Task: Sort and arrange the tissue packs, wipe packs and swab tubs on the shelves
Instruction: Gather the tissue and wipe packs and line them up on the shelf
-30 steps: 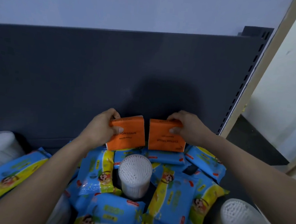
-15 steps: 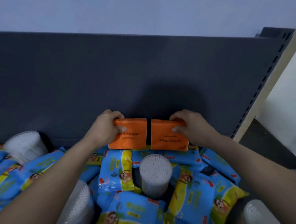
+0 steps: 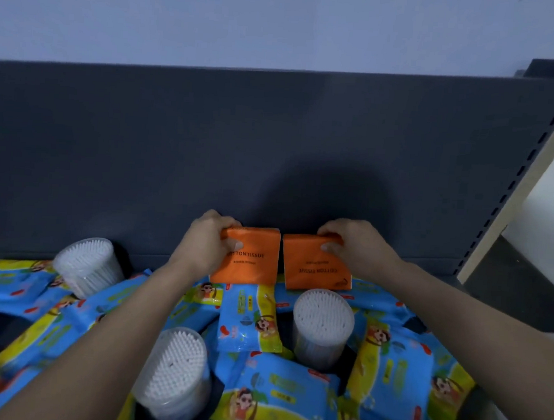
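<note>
Orange tissue packs are the items in hand. I judge the current step to be setting two of them upright, side by side, against the dark back panel [image 3: 273,138].

1. Far left: a swab tub [image 3: 85,266] lies tilted on the heap, well apart from both hands.
2. The left hand [image 3: 199,244] grips the left tissue pack [image 3: 249,263] at its upper left corner, thumb on the front face. The print reads upright.
3. The right tissue pack [image 3: 314,267] sits just beside it across a narrow gap. The right hand [image 3: 357,247] pinches its top edge. The print reads upside down.
4. Both packs stand over the blue wipe packs [image 3: 249,318]. I cannot tell whether their lower edges rest on the heap.
5. An upright swab tub [image 3: 322,323] stands just in front of the right pack.

Next move, in my judgement: turn the right pack so its print matches, close the gap, then seat both on bare shelf rather than on loose wipes, where they may topple.
</note>
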### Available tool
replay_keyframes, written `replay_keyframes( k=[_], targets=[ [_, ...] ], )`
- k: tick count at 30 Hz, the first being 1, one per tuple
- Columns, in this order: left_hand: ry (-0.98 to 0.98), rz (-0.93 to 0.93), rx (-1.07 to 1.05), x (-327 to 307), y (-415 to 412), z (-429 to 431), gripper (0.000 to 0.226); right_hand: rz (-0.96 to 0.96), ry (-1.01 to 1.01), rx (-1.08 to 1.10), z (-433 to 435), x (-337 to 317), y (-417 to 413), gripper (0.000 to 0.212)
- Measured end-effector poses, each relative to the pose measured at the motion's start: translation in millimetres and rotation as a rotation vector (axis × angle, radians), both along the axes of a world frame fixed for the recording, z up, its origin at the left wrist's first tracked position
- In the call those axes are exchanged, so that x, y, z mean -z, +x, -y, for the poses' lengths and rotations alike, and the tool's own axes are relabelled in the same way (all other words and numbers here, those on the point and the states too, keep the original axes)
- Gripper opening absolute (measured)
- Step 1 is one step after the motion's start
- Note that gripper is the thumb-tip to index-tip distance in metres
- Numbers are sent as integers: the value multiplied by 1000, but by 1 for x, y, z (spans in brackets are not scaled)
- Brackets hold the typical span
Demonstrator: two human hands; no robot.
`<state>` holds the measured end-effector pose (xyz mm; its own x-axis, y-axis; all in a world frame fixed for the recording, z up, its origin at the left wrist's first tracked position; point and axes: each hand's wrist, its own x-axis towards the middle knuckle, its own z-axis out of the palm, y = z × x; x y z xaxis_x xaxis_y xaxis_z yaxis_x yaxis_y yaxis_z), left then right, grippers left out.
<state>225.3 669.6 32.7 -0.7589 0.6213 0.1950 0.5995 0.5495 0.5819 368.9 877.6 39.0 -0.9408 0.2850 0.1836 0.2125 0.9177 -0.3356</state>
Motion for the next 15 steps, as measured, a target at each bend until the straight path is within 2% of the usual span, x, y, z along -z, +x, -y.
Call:
replay_keyframes(
  k=[4, 7, 10, 13, 15],
  targets=[
    [-12, -96, -43, 7, 5, 1, 33, -71, 37, 36, 4, 6, -1, 32],
    [-94, -168, -101, 4, 8, 4, 42, -86, 39, 93, 5, 9, 0, 34],
    [-100, -310, -114, -1, 16, 0, 45, -96, 27, 78, -3, 5, 7, 35],
    [14, -382, 19, -7, 33, -18, 35, -116, 37, 99, -19, -3, 22, 36],
    [113, -311, 194, -13, 48, -38, 26, -95, 40, 150, -31, -6, 35, 36]
  ],
)
